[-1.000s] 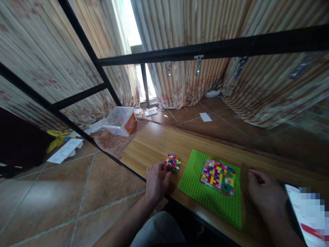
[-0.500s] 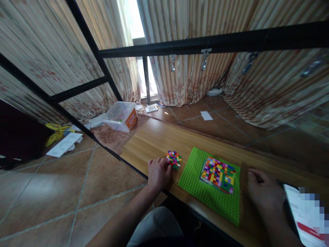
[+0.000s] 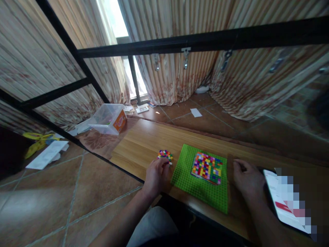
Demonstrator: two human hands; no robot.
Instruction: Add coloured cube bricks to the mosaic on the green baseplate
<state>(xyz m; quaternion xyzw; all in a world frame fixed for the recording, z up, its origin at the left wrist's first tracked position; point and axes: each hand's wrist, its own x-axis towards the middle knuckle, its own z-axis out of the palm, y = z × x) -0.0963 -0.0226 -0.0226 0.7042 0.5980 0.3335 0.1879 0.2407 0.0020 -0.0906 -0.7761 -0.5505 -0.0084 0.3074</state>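
Observation:
My left hand (image 3: 155,175) is at the near edge of a small pile of colourful toy bricks (image 3: 165,154), its fingers bent and pressed together. They cover part of the pile, and whatever is between the fingertips is hidden. To the right lies a green studded baseplate (image 3: 203,195), bearing a tightly packed block of mixed-colour bricks (image 3: 207,167) in its upper part. Beyond the baseplate's right edge, my right hand (image 3: 246,178) rests on the table, loosely curled, with no object visible in it.
The wooden table (image 3: 138,144) has a phone (image 3: 282,202) at its right. A clear plastic box (image 3: 106,118) stands past the table's far left end. Black metal bars (image 3: 167,46) cross in front of the curtains (image 3: 200,17). White packaging (image 3: 48,154) lies on the tiled floor.
The view has turned slightly right, so everything sits further left. My left hand has moved further over the brick pile, covering its near side. My right hand stays curled beside the baseplate.

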